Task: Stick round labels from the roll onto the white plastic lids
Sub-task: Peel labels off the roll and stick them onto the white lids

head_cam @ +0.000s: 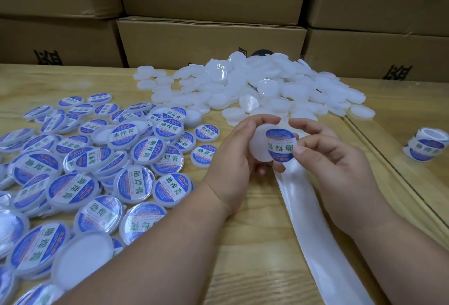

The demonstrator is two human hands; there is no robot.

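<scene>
Cartons (pixel 211 37): we see them stacked across the top of the frame, walling the tabletop's (pixel 255 244) far edge.
Labelled lids (pixel 102 158): a large heap at left, so we judge much done.
Bare lids (pixel 267 90): a big pile at upper centre remains.
Backing strip (pixel 323 244): spent, trailing to lower right.
Open room: bare wood at centre bottom.
Left hand (pixel 233 156): grips a white lid (pixel 258 147).
Right hand (pixel 335 158): pinches a label (pixel 280 145) at the lid's face.
Roll (pixel 427 146): at the right edge.
</scene>
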